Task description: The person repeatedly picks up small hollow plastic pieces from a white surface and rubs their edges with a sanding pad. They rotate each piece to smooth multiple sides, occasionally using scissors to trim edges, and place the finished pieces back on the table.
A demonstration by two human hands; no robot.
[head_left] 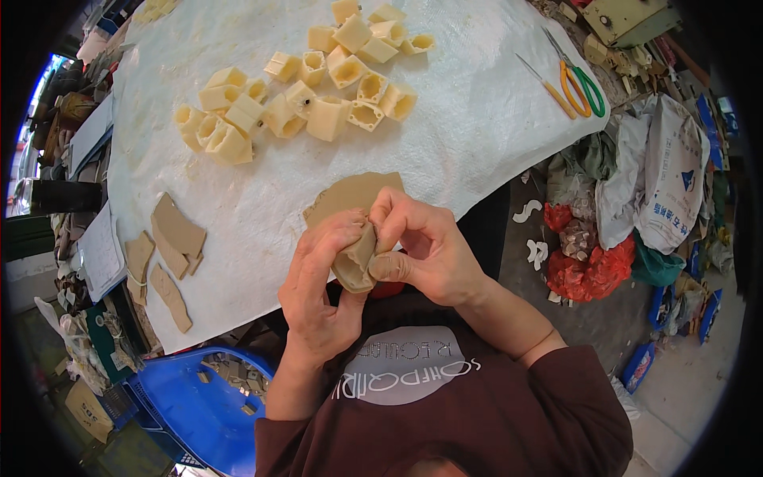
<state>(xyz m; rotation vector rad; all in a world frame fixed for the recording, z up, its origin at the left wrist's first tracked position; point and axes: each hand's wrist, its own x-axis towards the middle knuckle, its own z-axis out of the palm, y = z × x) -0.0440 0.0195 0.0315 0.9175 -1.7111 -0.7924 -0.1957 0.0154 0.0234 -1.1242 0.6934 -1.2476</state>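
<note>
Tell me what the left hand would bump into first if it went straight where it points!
Probably the flat tan sheet on the white cover, just ahead of the left hand. Its height is hard to judge, so it might pass over instead.

Scissors [566, 62] with one orange and one green loop lie at the upper right of the frame beside a thin pointed tool [561, 101], below a dull, pale green metal box [632, 17] near the top edge. At right, a white sack [671, 175] with a blue mark sits above a red plastic bag [608, 274], with curved white scraps [526, 211] on the floor [520, 278] to their left. The lower left has a blue tub [211, 429] containing small pale offcuts [238, 372], and a dark cylinder [65, 196] lies near the left edge.
</note>
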